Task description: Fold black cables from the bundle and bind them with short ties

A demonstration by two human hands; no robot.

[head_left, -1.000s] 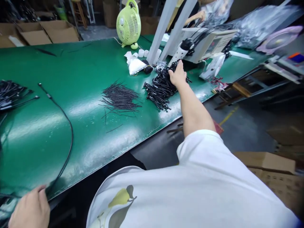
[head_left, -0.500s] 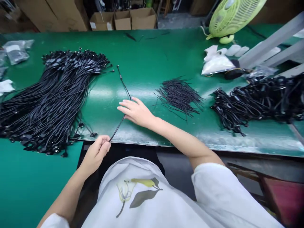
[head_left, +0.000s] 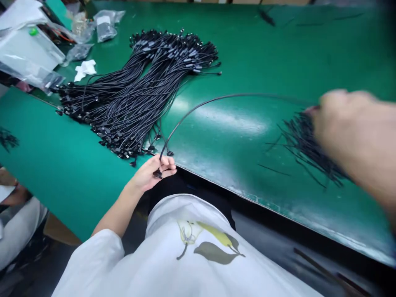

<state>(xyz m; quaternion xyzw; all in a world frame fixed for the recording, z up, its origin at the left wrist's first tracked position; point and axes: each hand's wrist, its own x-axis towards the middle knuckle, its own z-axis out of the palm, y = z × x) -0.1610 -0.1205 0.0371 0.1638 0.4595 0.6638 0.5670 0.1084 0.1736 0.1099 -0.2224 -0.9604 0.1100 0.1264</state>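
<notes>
A black cable (head_left: 213, 99) arches above the green table between my two hands. My left hand (head_left: 156, 169) is at the table's front edge, its fingers curled around the cable's lower end, where a small black connector (head_left: 157, 174) shows against the palm. Far to the right, my right hand (head_left: 343, 115) is closed and smeared by motion. The cable's other end runs to its fingers, and that tip is hidden. Just below and beside the right hand lies a loose pile of thin black strips (head_left: 305, 144), partly covered by the hand and forearm.
A thick bundle of black cables (head_left: 145, 90) with connectors lies left of centre on the green table (head_left: 247, 49). Plastic bags (head_left: 107, 24) and a white box (head_left: 31, 49) are at the far left. Another person's sleeve (head_left: 21, 231) shows at lower left.
The view has swung left. My right hand has gone from the cable's middle far out to the right, near the strip pile. The cable now stretches in a long arch; my left hand has turned palm up.
</notes>
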